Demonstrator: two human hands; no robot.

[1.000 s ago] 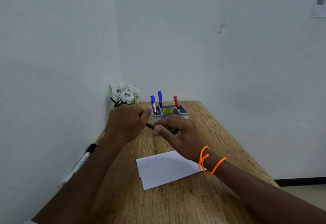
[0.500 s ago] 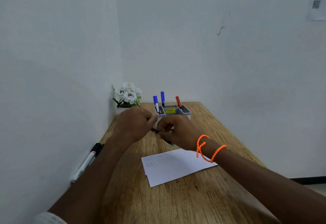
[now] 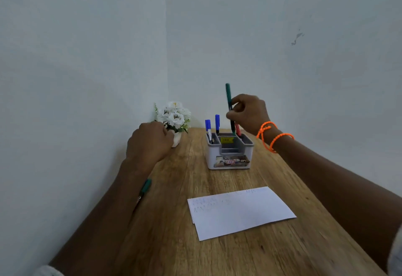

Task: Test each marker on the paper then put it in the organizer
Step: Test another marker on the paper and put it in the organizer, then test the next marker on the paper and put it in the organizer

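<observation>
My right hand [image 3: 250,113] grips a green marker [image 3: 228,97] upright, its lower end dipping into the back right compartment of the grey-and-white organizer [image 3: 229,156]. Two blue markers [image 3: 208,127] stand in the organizer's left side, and a red marker [image 3: 238,128] shows behind my right hand. My left hand [image 3: 150,143] hovers left of the organizer with its fingers curled under, and nothing shows in it. The white paper [image 3: 239,212] with faint scribbles lies on the wooden table [image 3: 174,243] in front of the organizer. Another green marker [image 3: 145,187] lies by the left wall, partly under my left forearm.
A small white pot of white flowers [image 3: 176,119] stands in the back left corner, just beyond my left hand. Walls close off the table at the left and the back. The table's right edge runs under my right forearm.
My hands have parted. The right hand lifted the green marker upright and carried it back over the organizer. The left hand let go and drew to the left.
</observation>
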